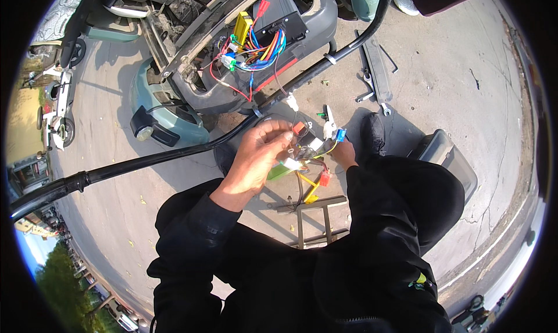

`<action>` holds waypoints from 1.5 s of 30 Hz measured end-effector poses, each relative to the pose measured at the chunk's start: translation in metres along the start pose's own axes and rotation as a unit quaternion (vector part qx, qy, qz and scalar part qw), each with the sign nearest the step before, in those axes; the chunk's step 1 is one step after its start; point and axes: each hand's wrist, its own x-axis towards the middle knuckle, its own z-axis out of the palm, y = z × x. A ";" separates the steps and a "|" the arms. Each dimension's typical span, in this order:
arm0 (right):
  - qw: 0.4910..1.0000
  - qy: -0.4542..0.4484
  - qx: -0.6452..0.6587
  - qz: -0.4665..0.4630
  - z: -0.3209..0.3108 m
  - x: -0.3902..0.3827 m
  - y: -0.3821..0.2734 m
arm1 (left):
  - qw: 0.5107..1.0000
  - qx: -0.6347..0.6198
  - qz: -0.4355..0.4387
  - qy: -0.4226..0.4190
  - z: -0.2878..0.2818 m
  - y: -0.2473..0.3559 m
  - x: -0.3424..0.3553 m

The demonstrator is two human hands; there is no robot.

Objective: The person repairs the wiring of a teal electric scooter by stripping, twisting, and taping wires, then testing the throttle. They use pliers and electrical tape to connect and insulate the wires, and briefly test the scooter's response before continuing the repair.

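Note:
My left hand [260, 154] is closed in a pinch, thumb against fingertips, beside an orange-red connector [298, 127]; a thin wire runs from its fingertips. Across from it my right hand [344, 154] is closed on a wiring harness [308, 151], its fingers partly hidden behind the wires. White plugs, a blue connector [340, 135], a red connector [325, 177] and a yellow connector [313, 194] hang from this harness. Ahead, a colourful wire bundle [268, 51] and a yellow block [243, 27] lie in the opened body of a vehicle [218, 97].
A black tube frame [192, 150] crosses between me and the vehicle. Wrenches [385, 107] and a flat metal bar [378, 71] lie on the pavement to the right. A grey plastic case [447, 158] stands beside my right knee; a small metal frame [314, 223] is below my hands.

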 end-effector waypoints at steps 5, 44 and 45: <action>0.996 -0.017 -0.082 -0.008 0.028 -0.005 0.011 | 1.000 -0.006 -0.002 0.004 -0.008 -0.001 -0.008; 0.937 -0.115 0.328 0.019 -0.168 -0.028 -0.105 | 0.996 0.076 0.045 -0.009 -0.026 -0.007 -0.013; 0.960 -0.100 0.261 -0.015 -0.203 -0.044 -0.126 | 0.994 0.094 0.049 -0.010 -0.027 -0.007 -0.011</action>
